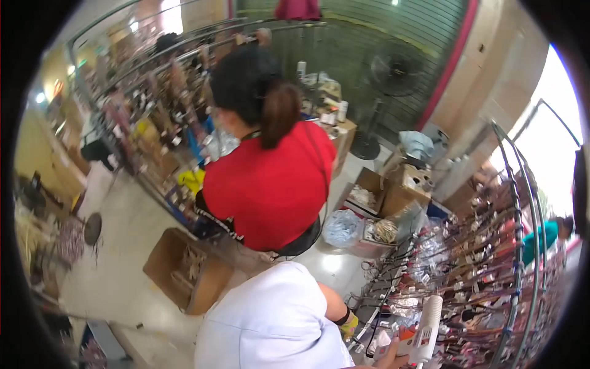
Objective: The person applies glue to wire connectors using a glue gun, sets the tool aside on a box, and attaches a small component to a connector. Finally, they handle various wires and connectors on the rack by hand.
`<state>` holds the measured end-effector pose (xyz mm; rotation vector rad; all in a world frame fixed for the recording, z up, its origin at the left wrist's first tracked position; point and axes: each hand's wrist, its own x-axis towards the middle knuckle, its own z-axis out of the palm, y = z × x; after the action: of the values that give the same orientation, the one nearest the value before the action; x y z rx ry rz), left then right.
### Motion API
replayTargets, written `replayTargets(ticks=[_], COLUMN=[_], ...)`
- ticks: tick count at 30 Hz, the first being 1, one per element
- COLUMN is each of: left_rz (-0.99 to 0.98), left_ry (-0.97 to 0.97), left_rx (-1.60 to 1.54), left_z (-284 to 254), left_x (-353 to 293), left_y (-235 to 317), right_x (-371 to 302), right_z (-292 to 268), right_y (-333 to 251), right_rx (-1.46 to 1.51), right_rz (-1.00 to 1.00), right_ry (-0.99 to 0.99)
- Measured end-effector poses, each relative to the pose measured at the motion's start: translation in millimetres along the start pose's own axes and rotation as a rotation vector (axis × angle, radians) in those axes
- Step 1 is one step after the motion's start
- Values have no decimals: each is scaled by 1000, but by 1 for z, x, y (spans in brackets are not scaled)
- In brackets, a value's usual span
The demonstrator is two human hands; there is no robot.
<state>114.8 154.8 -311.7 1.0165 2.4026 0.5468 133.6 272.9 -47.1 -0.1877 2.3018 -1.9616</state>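
Near the lower edge, a white short sleeve point(270, 320) leads to my left hand point(348, 326), in a yellow glove with a black band at the wrist. This hand is beside a metal rail of the rack at right; its fingers are too blurred and covered to read. My right hand point(393, 355) is closed round a white handheld thing point(428, 326) with a ridged, tube-like end. What kind of tool or bottle it is, I cannot tell. Against the rack, many thin dark and pinkish pieces point(455, 289) with white tags hang close to both hands.
A co-worker in a red top point(270, 184) stands just ahead, facing another loaded rack point(153, 123). An open cardboard box point(184, 270) is on the floor at left. Bagged goods point(344, 227), cartons point(402, 190) and a standing fan point(393, 74) are beyond. Another person in teal point(541, 240) is behind the right rack.
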Motion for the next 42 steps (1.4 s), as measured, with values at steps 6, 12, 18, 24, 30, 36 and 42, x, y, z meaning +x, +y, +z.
replayTargets(ticks=[6,12,18,24,30,36,42], left_rz=[-336,-312,-360,-149,-343,-456,-504], left_ry=[-54,12,13,35,-138,-286,-331], left_rx=[-307,-191,-329,-31,-939,-1333,-1367], left_z=[7,4,18,11,-26,-32,-30], left_x=[6,13,6,7,-21,-21,-17], left_y=[13,22,12,4,14,-2,-18], right_x=[-6,-14,-12,-11,-12,-9,-2], right_z=[-2,-6,-15,-29,-17,-13,-8], right_y=[-19,-31,-17,14,-13,-22,-23], right_rx=[-65,-114,-287,11,194,181,249], right_rz=[-57,-93,-151,-57,-106,-69,-31], right_ry=[-58,-97,-87,-37,-28,21,81])
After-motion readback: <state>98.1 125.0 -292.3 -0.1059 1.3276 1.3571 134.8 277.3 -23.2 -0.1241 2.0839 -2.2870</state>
